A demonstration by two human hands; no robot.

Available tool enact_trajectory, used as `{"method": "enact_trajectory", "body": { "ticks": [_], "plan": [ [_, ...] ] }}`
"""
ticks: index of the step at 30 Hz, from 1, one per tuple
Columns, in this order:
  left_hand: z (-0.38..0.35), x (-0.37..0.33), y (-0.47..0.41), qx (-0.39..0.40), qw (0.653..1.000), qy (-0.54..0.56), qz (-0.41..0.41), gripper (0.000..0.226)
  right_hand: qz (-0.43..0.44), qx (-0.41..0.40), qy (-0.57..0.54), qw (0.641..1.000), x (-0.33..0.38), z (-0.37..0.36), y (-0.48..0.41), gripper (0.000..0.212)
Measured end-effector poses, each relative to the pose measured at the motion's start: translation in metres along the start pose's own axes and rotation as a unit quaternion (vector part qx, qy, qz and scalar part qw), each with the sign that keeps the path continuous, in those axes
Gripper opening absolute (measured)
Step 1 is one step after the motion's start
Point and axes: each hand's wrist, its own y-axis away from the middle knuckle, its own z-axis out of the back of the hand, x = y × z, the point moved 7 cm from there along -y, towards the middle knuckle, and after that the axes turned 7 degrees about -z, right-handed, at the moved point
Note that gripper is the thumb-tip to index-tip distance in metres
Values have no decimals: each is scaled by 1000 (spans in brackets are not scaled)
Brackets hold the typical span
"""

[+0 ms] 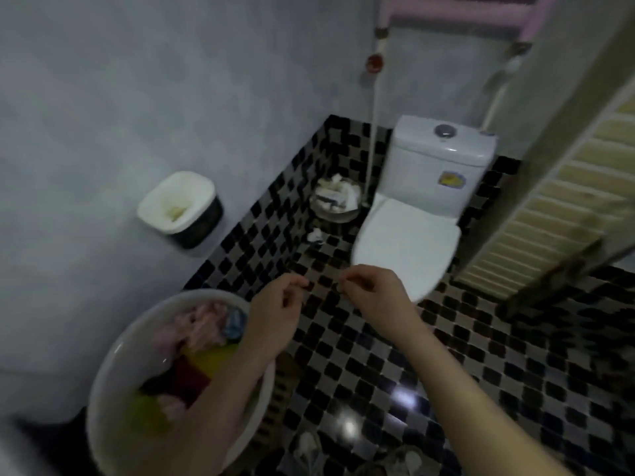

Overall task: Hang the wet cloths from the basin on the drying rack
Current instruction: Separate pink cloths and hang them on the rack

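Your left hand (278,305) and right hand (372,290) are both raised in front of you over the checkered floor (481,389), side by side with a small gap between them. Neither touches the other. On each hand the fingers are loosely curled, about half closed, with the thumb tip drawn near the forefinger. Nothing shows between those tips or in either palm, though the picture is soft with blur, so anything thin there would be hard to make out. Your left forearm passes over the right side of the white basin (103,365), which sits at the lower left close to the grey wall. The wet cloths are inside it in a heap: a pink cloth (202,328) at the far side, a small blue cloth (235,322) just beside it, a yellow-green cloth (213,359) in the middle and a dark red cloth (187,379) touching it nearer to you. Neither hand is touching any cloth or the basin's rim. The pink rack (457,10) shows at the top edge, high on the wall above the toilet (409,242) and well apart from both hands. A full waste bin (335,201) stands beside the toilet, and a white-rimmed box (180,209) is fixed to the wall on the left.
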Motion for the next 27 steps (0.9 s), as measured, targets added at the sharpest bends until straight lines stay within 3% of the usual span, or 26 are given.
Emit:
{"method": "enact_trajectory", "body": {
  "ticks": [6,10,17,20,22,24,27],
  "plan": [
    [79,134,38,-50,987,-35,149,27,-24,170,41,984,0,-158,-28,13],
    [92,192,61,-57,976,-32,206,31,-47,212,77,973,-19,-218,-36,24],
    [78,260,56,0,980,-110,164,43,-36,276,177,944,-41,-297,-57,70],
    [66,271,46,35,974,-154,160,46,-8,249,270,930,-47,-314,-72,70],
    [68,276,41,0,977,-133,169,43,21,208,334,919,-48,-319,-79,46],
    [82,280,45,-96,975,-54,194,27,36,162,388,907,-47,-322,-83,24],
    [113,276,62,-228,944,78,226,9,67,113,415,900,-41,-317,-78,21]
  ]
}}
